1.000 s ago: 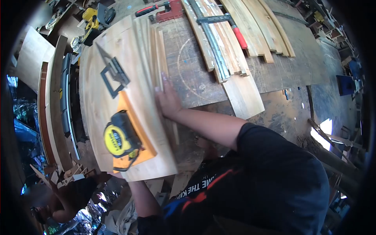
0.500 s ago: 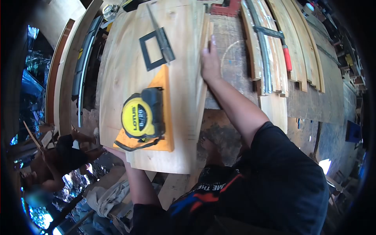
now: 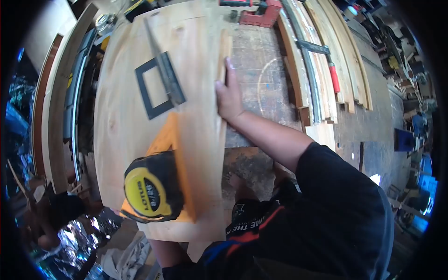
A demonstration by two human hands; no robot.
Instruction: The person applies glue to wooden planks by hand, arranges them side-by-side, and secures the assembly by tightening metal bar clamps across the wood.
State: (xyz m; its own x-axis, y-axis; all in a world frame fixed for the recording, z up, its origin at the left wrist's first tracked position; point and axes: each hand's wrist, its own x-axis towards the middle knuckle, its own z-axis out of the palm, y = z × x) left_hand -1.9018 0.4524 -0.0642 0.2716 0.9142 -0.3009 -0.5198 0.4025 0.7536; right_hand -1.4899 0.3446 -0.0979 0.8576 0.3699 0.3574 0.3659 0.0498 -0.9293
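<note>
While the right hand presses the board, the left hand stays hidden.

One tape measure, one black square, one orange triangle, one red-handled clamp

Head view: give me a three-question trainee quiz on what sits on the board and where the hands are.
1. True or false: the tape measure lies on an orange square.
2. Which tool lies on the board beyond the tape measure? A) hammer B) black try square C) chisel
3. Fill in: the right hand rests flat at the board's ____ edge, against thin strips.

Key: 1 true; 2 B; 3 right. The left hand is hidden under the board's near end, so its grip cannot be seen. A red-handled clamp lies on the curved planks further right.
</note>
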